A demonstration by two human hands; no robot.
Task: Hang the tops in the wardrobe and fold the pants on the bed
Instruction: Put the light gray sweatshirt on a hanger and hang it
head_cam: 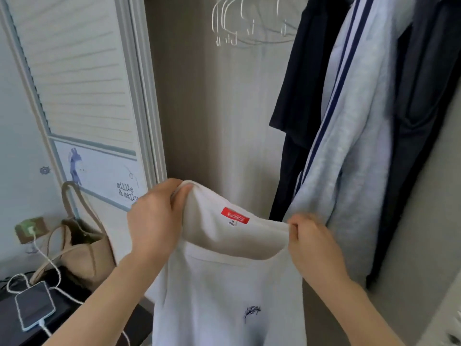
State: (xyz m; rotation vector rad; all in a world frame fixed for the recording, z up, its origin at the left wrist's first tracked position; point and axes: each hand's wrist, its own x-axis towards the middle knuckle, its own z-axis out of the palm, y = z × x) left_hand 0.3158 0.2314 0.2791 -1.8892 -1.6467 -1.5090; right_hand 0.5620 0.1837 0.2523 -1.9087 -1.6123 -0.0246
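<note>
Both hands (156,221) pinch white top (224,295), collar spread.

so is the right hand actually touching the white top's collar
Touching. The head view shows the right hand with its fingers curled, pinching the collar edge of the white top, with the cloth drawn up into the grip.
</note>
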